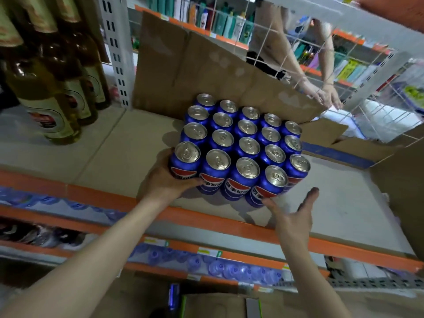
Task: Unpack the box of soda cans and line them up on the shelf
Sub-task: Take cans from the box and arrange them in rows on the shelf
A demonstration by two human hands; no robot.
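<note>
Several blue soda cans (244, 143) with silver tops stand packed in rows on the cardboard-lined shelf (96, 154). My left hand (167, 180) grips the front-left can (185, 161), fingers curled round its side. My right hand (291, 214) hovers open just before the front-right cans, its fingers spread and one fingertip near the lowest can (268, 187). A flattened cardboard sheet (195, 70) stands upright behind the cans.
Tall brown glass bottles (52, 88) stand at the left of the shelf. An opened carton (358, 148) lies at the right. Another person's hands (325, 95) reach behind a white wire grid. Blue bottle caps (229, 267) fill the shelf below; a box (218, 304) sits at the bottom.
</note>
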